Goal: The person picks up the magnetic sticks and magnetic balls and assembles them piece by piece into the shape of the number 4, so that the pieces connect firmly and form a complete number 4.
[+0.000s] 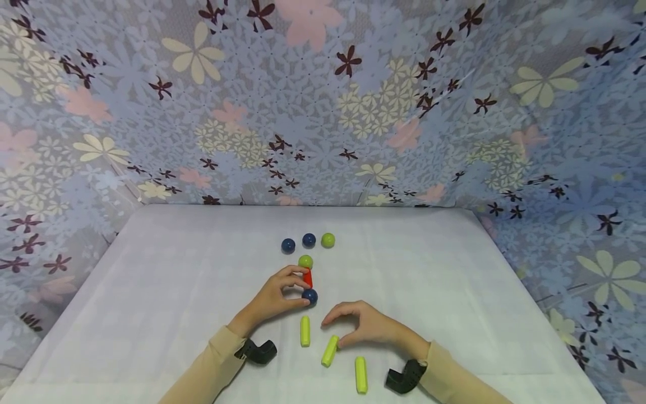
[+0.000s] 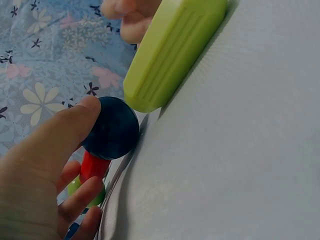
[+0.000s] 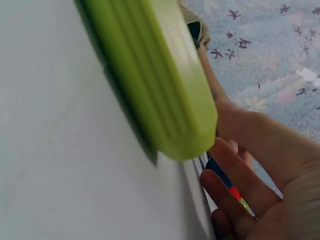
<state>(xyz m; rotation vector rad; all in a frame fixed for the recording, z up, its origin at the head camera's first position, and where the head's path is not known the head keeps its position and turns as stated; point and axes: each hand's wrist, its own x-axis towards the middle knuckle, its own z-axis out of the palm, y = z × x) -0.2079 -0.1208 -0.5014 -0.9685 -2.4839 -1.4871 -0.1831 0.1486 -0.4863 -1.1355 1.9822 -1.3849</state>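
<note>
My left hand curls around a short row of a light green ball, a red stick and a dark blue ball. The thumb lies against the blue ball; the other fingers reach the red stick. To the right, my right hand is loosely bent with nothing in its grasp. Its thumb tip is beside a tilted light green stick; contact is unclear. Another light green stick lies below the blue ball, and a third light green stick lies near the front.
Beyond the row lie two dark blue balls and a light green ball. Everything rests on a white-covered table. Flowered cloth rises behind it and along both sides. Black wrist mounts sit on both wrists.
</note>
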